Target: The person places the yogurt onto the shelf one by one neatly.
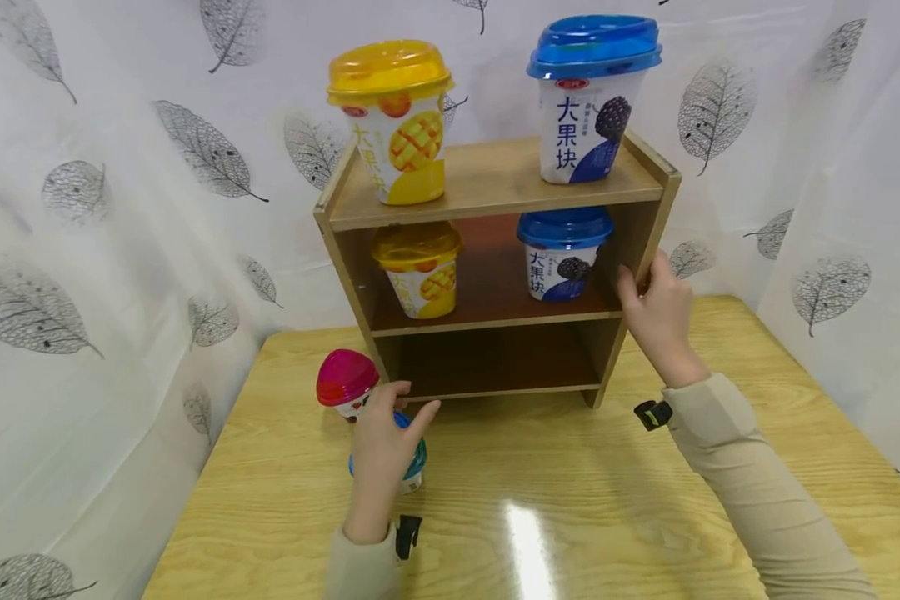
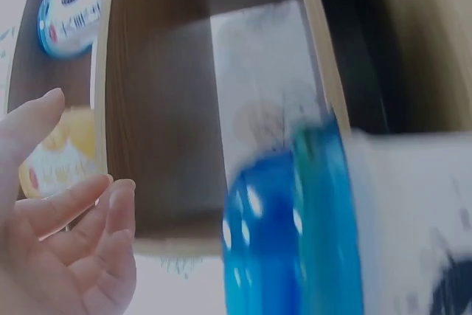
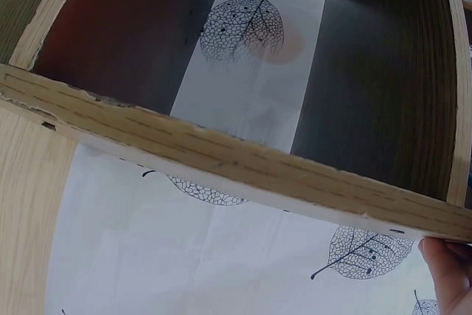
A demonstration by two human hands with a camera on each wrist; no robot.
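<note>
A small wooden shelf stands on the table. My right hand grips its right side panel, the thumb on the front edge; in the right wrist view only part of that hand shows. My left hand hovers at the shelf's lower left, thumb and fingers apart, nothing between them. Below it, a blue-lidded yogurt cup is partly hidden in the head view; its lid appears beside the left hand in the left wrist view. A pink-lidded cup sits behind the hand, against the shelf's left side.
On the shelf's top stand a yellow-lidded cup and a blue-lidded cup. Another yellow-lidded cup and blue-lidded cup are on the middle level. A leaf-patterned curtain hangs behind the wooden table.
</note>
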